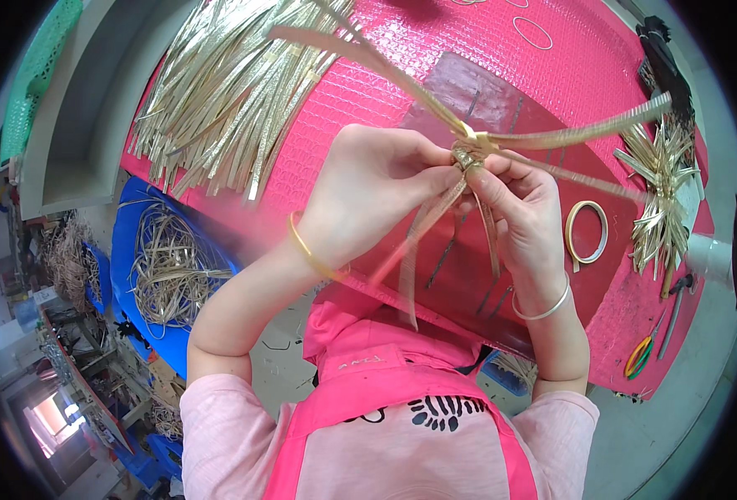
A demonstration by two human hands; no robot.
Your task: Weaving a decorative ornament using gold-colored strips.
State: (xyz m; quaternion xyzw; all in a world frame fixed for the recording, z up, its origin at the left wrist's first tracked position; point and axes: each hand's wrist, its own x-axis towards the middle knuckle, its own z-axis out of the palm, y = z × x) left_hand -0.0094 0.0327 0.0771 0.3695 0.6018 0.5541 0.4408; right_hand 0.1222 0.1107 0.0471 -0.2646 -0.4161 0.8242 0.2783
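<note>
Gold flat strips are woven into a small knot (468,155) held between my two hands above the dark red mat. My left hand (382,179) pinches the knot from the left with thumb and forefinger. From the other side, my right hand (514,204) grips it, its thumb pressed on the near side and its fingers partly hidden behind. Loose strip ends fan out from the knot: one long strip (585,137) reaches right, others stretch up to the far left, and several hang toward me. Some of the hanging ends are blurred.
A large pile of gold strips (235,92) covers the table's far left. To the right lie a tape roll (587,232), a bundle of gold strips (664,187) and scissors (640,354). A blue bin (127,250) with tangled strips stands at left, below a grey tray (47,158).
</note>
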